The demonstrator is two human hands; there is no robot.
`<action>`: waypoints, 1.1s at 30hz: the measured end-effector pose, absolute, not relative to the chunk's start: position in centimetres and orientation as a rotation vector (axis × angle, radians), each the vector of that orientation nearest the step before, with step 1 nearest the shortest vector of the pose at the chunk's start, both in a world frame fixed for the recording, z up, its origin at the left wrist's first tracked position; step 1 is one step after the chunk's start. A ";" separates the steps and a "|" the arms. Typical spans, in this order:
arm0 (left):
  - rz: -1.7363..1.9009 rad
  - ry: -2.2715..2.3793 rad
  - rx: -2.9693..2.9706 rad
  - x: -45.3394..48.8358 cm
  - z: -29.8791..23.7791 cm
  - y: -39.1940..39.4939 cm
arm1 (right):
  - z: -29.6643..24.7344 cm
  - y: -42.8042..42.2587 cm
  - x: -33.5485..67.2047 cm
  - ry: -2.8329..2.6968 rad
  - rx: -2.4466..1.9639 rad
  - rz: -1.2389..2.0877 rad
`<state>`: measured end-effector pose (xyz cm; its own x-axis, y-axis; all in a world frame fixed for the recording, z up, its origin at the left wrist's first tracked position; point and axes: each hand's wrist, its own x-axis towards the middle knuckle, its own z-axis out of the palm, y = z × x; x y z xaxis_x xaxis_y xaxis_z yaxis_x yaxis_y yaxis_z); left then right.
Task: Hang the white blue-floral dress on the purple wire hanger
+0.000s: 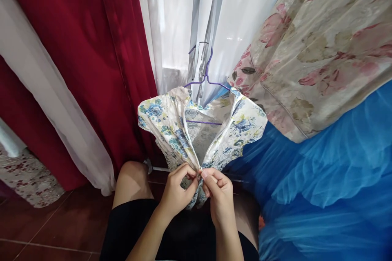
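A white dress with blue and yellow-green flowers hangs from a purple wire hanger, its front gaping in a V. My left hand pinches the left edge of the opening at the bottom of the V. Close beside it, my right hand pinches the right edge, thumb and fingers pressed together. Something small and pale shows between the fingertips, too small to name. The hanger's lower bar runs across inside the neckline. Below the hands, the rest of the dress bunches between my knees, partly hidden.
Deep red cloth and a pale sheer strip hang on the left. Metal rails stand behind the hanger before white cloth. At right hang a beige floral garment and blue tulle. Reddish floor tiles lie lower left.
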<state>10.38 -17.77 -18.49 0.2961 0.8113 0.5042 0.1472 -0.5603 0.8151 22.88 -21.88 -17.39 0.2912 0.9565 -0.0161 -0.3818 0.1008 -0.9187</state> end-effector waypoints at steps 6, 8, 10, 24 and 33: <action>1.261 0.857 1.907 10.3 -18.6 -17.6 | -17.2 -21.4 22.7 -0.700 -1.011 1.109; 1.250 0.855 1.902 10.1 -18.5 -17.5 | -17.1 -21.2 22.6 -0.681 -0.989 1.109; 1.243 0.849 1.896 10.0 -18.5 -17.6 | -16.9 -20.9 22.5 -0.653 -0.961 1.118; 1.207 0.844 1.875 9.6 -18.1 -18.5 | -13.4 -18.5 22.7 -0.600 -0.881 1.146; 1.158 0.852 1.894 8.9 -18.3 -17.8 | -8.5 -15.0 22.5 -0.638 -0.788 1.043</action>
